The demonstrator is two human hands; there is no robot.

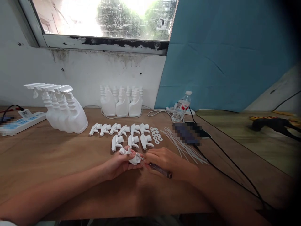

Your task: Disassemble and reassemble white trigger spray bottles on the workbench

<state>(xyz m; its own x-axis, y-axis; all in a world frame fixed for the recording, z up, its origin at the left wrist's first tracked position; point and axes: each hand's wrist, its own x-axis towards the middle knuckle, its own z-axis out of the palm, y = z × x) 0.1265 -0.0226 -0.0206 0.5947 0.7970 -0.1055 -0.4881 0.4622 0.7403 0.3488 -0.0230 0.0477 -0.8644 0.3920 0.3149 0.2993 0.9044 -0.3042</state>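
Note:
My left hand (121, 164) is closed round a white trigger spray head (134, 159), its open collar turned to the right. In my right hand (162, 158) is a slim screwdriver-like tool (161, 170) with a dark handle. The tool's thin tip meets the collar of the spray head; whether it is inside cannot be made out. Just beyond my hands, more white spray heads (117, 142) lie in two rows. Small white ring washers (156, 142) are grouped to the right of them. Thin white tubes (185, 147) lie fanned out beyond my right hand.
White bottles fitted with spray heads (76, 116) stand at the left, near a power strip (23, 123). Bottles without heads (122, 102) line the wall. A water bottle (182, 108), phones (199, 130) and black cables (231, 164) are on the right of the wooden table (70, 150).

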